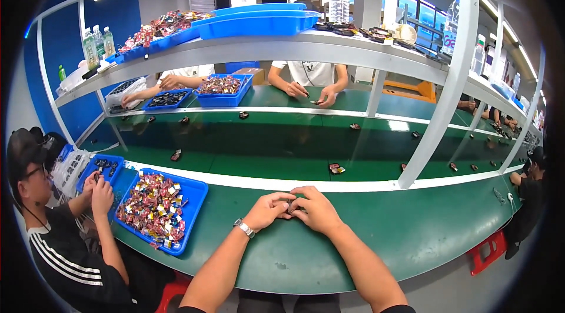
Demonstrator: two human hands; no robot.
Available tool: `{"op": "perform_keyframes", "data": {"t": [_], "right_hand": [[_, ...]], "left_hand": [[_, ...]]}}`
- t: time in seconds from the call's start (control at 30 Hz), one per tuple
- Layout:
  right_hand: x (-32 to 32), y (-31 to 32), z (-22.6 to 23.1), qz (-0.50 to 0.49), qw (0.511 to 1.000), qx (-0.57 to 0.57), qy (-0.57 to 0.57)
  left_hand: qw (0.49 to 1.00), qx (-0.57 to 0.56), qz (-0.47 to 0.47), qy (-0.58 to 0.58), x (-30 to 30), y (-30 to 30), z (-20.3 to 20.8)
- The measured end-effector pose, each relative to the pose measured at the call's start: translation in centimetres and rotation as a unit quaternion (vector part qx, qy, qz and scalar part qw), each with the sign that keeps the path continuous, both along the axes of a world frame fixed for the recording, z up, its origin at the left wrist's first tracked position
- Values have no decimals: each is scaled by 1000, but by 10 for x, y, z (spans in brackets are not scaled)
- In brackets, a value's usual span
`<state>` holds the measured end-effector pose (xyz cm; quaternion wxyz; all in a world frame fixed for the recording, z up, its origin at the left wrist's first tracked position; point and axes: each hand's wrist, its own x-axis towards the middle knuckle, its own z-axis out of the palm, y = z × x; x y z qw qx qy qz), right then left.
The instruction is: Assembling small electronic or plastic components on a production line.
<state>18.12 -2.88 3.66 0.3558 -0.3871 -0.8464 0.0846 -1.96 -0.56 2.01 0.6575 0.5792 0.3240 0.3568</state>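
Both my hands meet over the green tabletop in front of me. Between their fingertips is a small dark part (289, 207), mostly covered, so its exact kind does not show. My left hand (266, 212), with a metal watch on its wrist, pinches it from the left. From the other side my right hand (316, 210) curls its fingers over the same piece. To the left of my hands lies a blue tray (197, 192) heaped with small red, white and yellow components (154, 210).
Beyond a white rail (259, 182) runs a dark green conveyor belt (259, 154) with scattered small parts. A slanted white post (438, 98) and overhead shelf (247, 48) frame the bench. A co-worker (65, 248) sits at left, another (309, 75) opposite. A red stool (488, 252) stands at right.
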Motion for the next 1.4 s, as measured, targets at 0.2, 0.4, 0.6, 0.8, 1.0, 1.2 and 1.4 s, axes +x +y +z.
{"op": "perform_keyframes", "data": {"t": [0.2,0.4,0.6,0.8,1.0,1.2,1.4], "right_hand": [[0,1,0,3,1000,-2,12],[0,0,0,-18,1000,-6,25],[-4,-4,1,-32,998,-43,39],[4,-1,-2,30,992,-96,70],[0,-4,-5,7,994,-83,73],[-7,-4,-11,-42,993,-60,89],[-9,-5,-13,-40,992,-62,99]], "left_hand": [[1000,-7,10,-4,-2,-1,0],[1000,-3,-17,-17,0,3,-2],[999,15,-27,-9,-3,2,-1],[1000,-7,-25,4,-1,1,1],[1000,-10,-17,4,-1,0,2],[1000,-14,-6,-19,-2,0,1],[999,-25,-13,-31,-3,2,-2]]}}
